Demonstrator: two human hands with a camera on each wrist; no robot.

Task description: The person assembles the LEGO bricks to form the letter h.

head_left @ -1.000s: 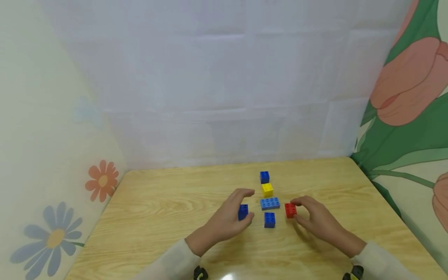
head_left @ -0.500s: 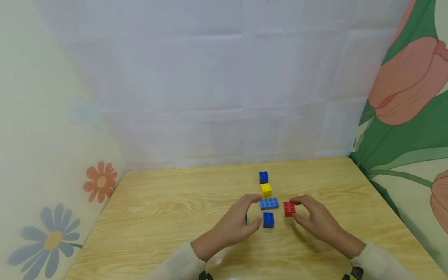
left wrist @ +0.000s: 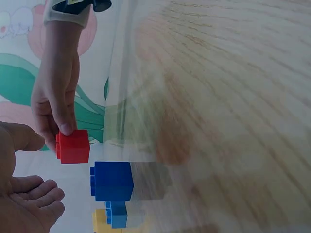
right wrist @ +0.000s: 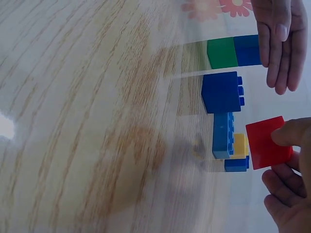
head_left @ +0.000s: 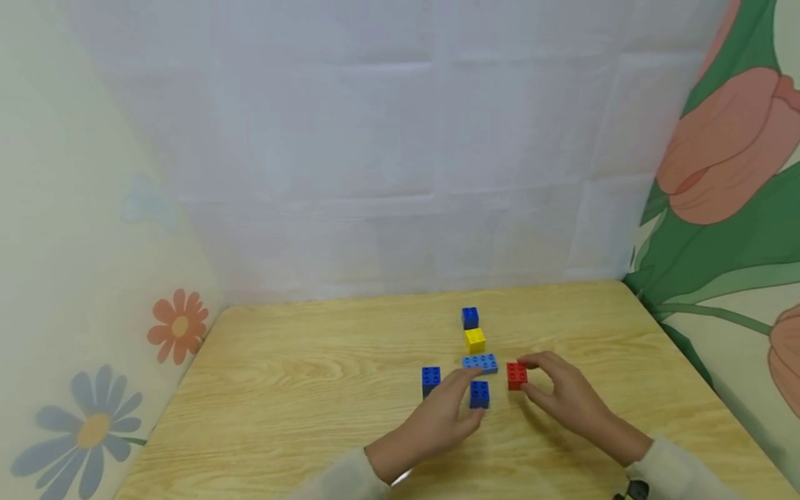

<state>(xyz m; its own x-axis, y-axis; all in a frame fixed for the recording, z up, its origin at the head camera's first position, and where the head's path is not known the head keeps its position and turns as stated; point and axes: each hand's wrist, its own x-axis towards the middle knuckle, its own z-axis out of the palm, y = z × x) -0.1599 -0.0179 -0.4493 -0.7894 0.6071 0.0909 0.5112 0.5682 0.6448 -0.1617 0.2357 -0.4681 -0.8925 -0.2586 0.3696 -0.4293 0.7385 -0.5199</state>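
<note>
My right hand [head_left: 569,397] pinches a red building block [head_left: 517,376] between thumb and fingers; both wrist views show the red block [right wrist: 267,143] lifted off the table. My left hand [head_left: 440,417] is spread with thumb and fingers apart and holds nothing. It hovers close to a dark blue block [head_left: 479,394], which stands on the table [left wrist: 114,181] below it. Just left of that hand is another blue block [head_left: 431,377], partly covered by it; in the right wrist view it sits on a green block [right wrist: 222,53].
Behind the hands, a flat lighter blue block [head_left: 480,363], a yellow block [head_left: 475,339] and a small dark blue block [head_left: 470,317] form a rough line running away. The wood-grain table [head_left: 300,375] ends at a white backdrop [head_left: 375,243], with flower-patterned walls at both sides.
My left hand has moved right and nearer, from beside the left blue block to the front dark blue one. My right hand stays almost still, with the red block in its fingers.
</note>
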